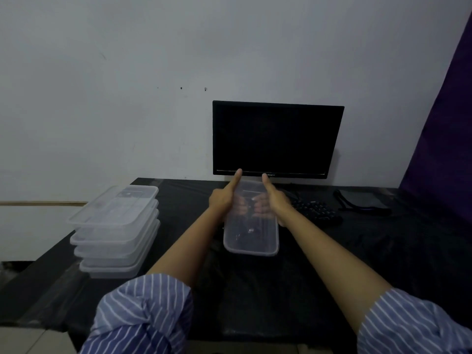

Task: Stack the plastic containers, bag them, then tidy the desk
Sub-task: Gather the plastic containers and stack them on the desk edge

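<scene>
A clear rectangular plastic container (251,236) is lifted above the middle of the dark desk (306,277), tilted with its far end raised. My left hand (224,198) grips its left side and my right hand (274,198) its right side, thumbs along the top rim and fingers showing through the plastic underneath. To the left, a stack of several lidded clear containers (116,231) stands near the desk's left edge.
A switched-off black monitor (275,139) stands against the wall behind the held container. A dark keyboard (316,209) lies right of my hands, with a flat grey pouch (362,200) beyond it. A purple curtain (444,123) hangs at the right.
</scene>
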### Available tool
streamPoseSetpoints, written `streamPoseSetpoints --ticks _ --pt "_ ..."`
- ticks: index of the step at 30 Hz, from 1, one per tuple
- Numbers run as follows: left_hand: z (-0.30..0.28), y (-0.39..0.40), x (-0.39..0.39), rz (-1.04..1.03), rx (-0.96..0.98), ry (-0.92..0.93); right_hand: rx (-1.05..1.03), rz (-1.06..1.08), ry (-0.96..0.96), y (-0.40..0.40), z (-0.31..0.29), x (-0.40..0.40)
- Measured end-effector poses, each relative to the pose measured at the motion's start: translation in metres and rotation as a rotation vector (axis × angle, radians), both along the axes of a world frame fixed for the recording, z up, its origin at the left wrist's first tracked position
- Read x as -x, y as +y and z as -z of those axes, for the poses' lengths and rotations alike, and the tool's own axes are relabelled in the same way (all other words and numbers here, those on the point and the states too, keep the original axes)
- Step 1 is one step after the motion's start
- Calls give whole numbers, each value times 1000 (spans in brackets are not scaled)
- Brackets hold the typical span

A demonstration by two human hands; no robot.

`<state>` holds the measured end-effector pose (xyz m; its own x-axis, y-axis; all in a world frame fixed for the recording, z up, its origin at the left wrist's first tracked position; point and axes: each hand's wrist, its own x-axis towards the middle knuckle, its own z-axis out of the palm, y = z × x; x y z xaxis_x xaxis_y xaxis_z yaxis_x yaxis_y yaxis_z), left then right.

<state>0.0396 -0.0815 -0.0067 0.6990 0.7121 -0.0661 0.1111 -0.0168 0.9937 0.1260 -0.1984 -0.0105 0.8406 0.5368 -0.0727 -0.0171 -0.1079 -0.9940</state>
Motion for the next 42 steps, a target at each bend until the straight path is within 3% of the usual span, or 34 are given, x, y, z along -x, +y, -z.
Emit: streamPoseSetpoints --ticks 6,12,18,27,31,35,42 --pt "8 2 0 -34 2 7 31 3 -74 1 3 4" --pt "25 24 -15 150 125 36 113 -23 -122 2 6 2" --pt "1 1 5 96 -100 88 156 12 -88 9 7 8" --pt "-8 9 9 -2 -150 112 152 -82 30 9 0 14" --pt "-21 22 13 -91 -83 74 289 -48 -102 8 1 18" --pt "-24 23 15 -77 -209 121 366 24 -186 11 1 25" --pt "-32 24 35 143 264 -87 342 -10 -136 18 -12 25"
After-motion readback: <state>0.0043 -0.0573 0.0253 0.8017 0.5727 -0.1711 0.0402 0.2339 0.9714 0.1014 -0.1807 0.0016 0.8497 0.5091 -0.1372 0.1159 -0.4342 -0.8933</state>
